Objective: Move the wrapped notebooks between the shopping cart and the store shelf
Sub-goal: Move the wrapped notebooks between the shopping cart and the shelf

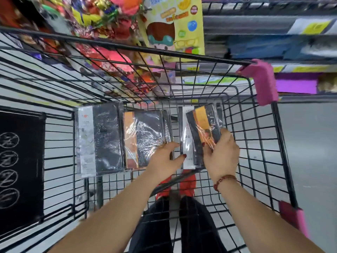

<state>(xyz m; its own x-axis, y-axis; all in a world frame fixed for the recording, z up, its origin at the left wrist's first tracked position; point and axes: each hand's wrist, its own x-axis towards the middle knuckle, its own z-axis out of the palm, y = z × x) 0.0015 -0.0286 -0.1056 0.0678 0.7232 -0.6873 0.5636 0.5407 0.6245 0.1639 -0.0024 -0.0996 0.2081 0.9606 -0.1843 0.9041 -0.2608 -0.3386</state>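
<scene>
Several dark notebooks in clear wrap lie on the floor of a black wire shopping cart (255, 143). One with a white band (107, 139) is at the left, one with an orange band (145, 137) in the middle. At the right, my right hand (220, 154) grips a tilted orange-banded notebook (204, 123), lifted over a white-banded notebook (187, 143) beneath it. My left hand (166, 157) touches the lower edge between the middle and right notebooks, fingers apart, holding nothing that I can see.
The store shelf (273, 42) with blue and purple stock runs along the upper right, beyond the cart's pink corner guard (262, 81). Colourful packaged goods (109, 33) hang at the upper left. A black sign (20, 170) covers the cart's left side.
</scene>
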